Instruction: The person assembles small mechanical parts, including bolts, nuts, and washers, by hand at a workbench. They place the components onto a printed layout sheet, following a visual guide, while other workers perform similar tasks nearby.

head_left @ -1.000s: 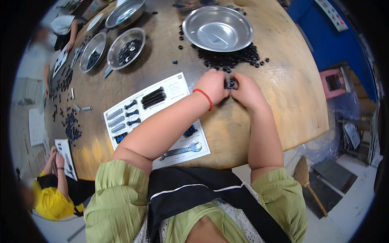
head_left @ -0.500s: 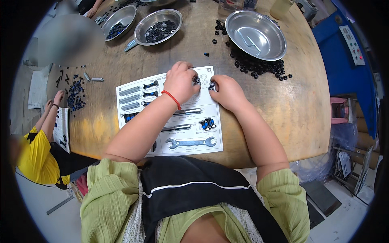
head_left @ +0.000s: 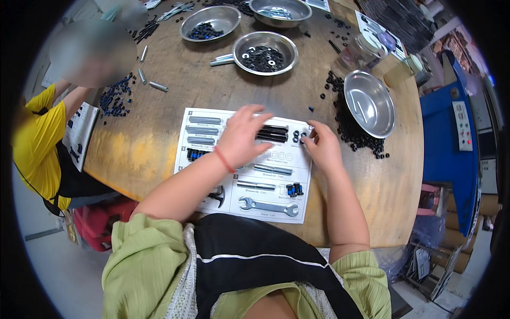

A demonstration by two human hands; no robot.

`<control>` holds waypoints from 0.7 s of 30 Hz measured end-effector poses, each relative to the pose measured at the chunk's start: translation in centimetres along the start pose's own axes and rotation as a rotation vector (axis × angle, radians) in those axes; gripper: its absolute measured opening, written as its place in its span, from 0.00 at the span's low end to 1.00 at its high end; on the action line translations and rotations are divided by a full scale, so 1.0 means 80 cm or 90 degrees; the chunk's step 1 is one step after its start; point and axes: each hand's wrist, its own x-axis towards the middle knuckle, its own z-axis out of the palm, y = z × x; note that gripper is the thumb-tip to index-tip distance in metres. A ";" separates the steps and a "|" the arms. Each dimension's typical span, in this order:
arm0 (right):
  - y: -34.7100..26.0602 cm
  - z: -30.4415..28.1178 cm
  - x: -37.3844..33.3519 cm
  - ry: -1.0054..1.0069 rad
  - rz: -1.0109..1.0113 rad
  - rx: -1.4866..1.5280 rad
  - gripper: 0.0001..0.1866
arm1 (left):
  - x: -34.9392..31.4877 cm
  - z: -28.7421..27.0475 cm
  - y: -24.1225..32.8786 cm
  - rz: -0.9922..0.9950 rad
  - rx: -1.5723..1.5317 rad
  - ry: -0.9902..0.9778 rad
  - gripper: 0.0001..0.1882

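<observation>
A white printed sheet (head_left: 223, 217) lies on the table under my hands, with parts laid on it. My left hand (head_left: 243, 137) hovers over its upper middle, fingers spread and holding nothing. Beside it on the sheet are long black rods (head_left: 273, 133). A small cluster of black nuts (head_left: 296, 134) sits at the sheet's upper right. My right hand (head_left: 325, 148) curls at that corner, its thumb and forefinger at a nut on the cluster's right side. Black-and-blue bolts (head_left: 294, 190), a silver wrench (head_left: 268, 206) and a metal tube (head_left: 272, 169) appear lower down.
A metal bowl (head_left: 390, 127) stands among loose black nuts (head_left: 366, 143) at right. Farther off are a bowl of washers (head_left: 291, 66), a bowl of bolts (head_left: 234, 24) and jars (head_left: 406, 70). A co-worker in a yellow sleeve (head_left: 40, 143) is at left, near scattered bolts (head_left: 114, 101).
My left hand has opened and drawn left, away from the nuts. The nuts now show as a cluster on the sheet, with my right hand still beside them. The whole view has shifted.
</observation>
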 end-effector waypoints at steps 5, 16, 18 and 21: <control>-0.043 -0.001 0.060 0.063 -0.130 -0.091 0.15 | -0.115 -0.086 -0.128 -0.220 0.071 0.175 0.27; -0.096 0.101 0.306 -0.155 -0.084 -0.337 0.17 | -0.192 -0.108 -0.181 -0.481 0.211 0.271 0.25; -0.099 0.116 0.321 -0.127 -0.028 -0.325 0.15 | -0.197 -0.109 -0.181 -0.478 0.195 0.273 0.25; -0.113 0.123 0.329 -0.154 -0.030 -0.350 0.15 | -0.199 -0.114 -0.178 -0.495 0.187 0.269 0.25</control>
